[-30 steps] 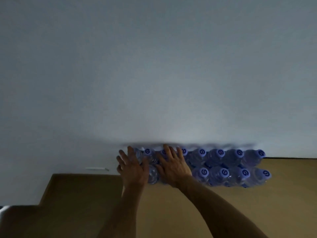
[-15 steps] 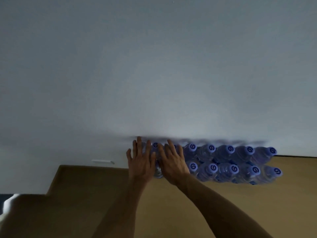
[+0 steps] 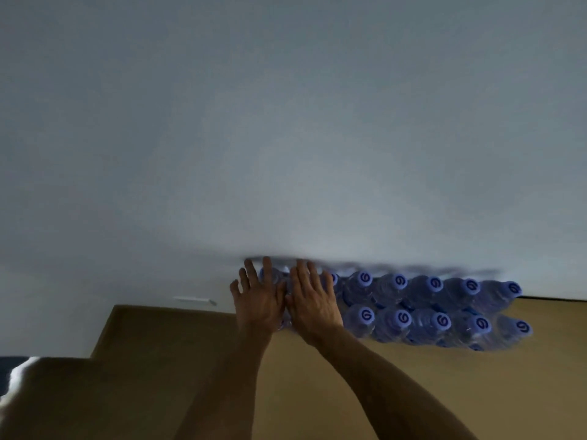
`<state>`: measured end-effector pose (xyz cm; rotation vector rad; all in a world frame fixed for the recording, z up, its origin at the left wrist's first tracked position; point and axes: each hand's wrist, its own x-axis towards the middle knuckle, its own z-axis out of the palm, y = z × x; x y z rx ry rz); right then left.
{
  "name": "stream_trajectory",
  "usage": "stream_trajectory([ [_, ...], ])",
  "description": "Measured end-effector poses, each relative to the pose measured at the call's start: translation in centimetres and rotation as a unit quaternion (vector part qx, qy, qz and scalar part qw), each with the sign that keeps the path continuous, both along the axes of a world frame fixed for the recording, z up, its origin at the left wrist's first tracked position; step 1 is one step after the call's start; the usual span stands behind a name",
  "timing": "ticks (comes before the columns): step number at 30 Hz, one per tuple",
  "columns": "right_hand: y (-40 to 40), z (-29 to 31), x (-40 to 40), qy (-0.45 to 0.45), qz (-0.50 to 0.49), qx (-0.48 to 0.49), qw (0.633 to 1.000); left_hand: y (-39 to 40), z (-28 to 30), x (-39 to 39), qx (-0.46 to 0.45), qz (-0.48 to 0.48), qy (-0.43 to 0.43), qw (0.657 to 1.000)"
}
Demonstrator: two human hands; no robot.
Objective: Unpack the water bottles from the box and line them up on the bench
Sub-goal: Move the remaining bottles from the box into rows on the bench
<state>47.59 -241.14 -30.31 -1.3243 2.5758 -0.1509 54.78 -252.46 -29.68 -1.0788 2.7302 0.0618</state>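
The head view looks down on a tan bench top (image 3: 444, 392) that runs up to a pale wall (image 3: 286, 122). Clear water bottles (image 3: 422, 309) with blue caps stand on it in two rows, packed side by side, the back row close against the wall. Five caps show in each row to the right of the hands; the leftmost bottles are mostly hidden beneath them.

Both hands lie at the left end of the block. The left hand (image 3: 259, 303) has its fingers straight and spread, laid flat over the end bottles and gripping nothing. The right hand (image 3: 313, 301) sits just beside it, thumbs nearly touching, fingers likewise extended and resting on the caps and shoulders of the next bottles. Neither hand curls around a bottle.

To the left the bench steps down at a darker edge (image 3: 165, 312), and a small pale object (image 3: 193, 300) lies near the wall, too blurred to identify. No box is in view.

This looks like the lining-up stage: the bottles are out and the flat palms appear to be squaring the end of the rows. The next move likely calls for gentle, even pressure so the tall, light bottles slide without tipping.
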Motion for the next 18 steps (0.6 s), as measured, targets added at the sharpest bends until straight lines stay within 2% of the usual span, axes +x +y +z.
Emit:
stream_trajectory([
  [3, 0.3, 0.6, -0.6, -0.011, 0.014, -0.005, 1.000, 0.1, 0.1, 0.3, 0.021, -0.026, 0.013, 0.999],
  [6, 0.4, 0.1, -0.9, -0.014, 0.033, 0.002, 0.999, 0.4, -0.9, -0.1, 0.060, -0.004, 0.037, 0.998],
  [11, 0.1, 0.0, -0.6, -0.018, -0.001, -0.024, 1.000, 0.2, -0.8, -0.2, 0.044, -0.026, 0.015, 0.999],
  [14, 0.2, 0.8, -0.3, 0.012, -0.015, -0.036, 0.999, 0.0, 0.5, 0.5, -0.002, -0.065, 0.026, 0.998],
  [18, 0.6, 1.4, -1.0, 0.011, -0.018, -0.053, 0.998, 0.5, 0.2, 1.3, 0.010, -0.152, 0.071, 0.986],
])
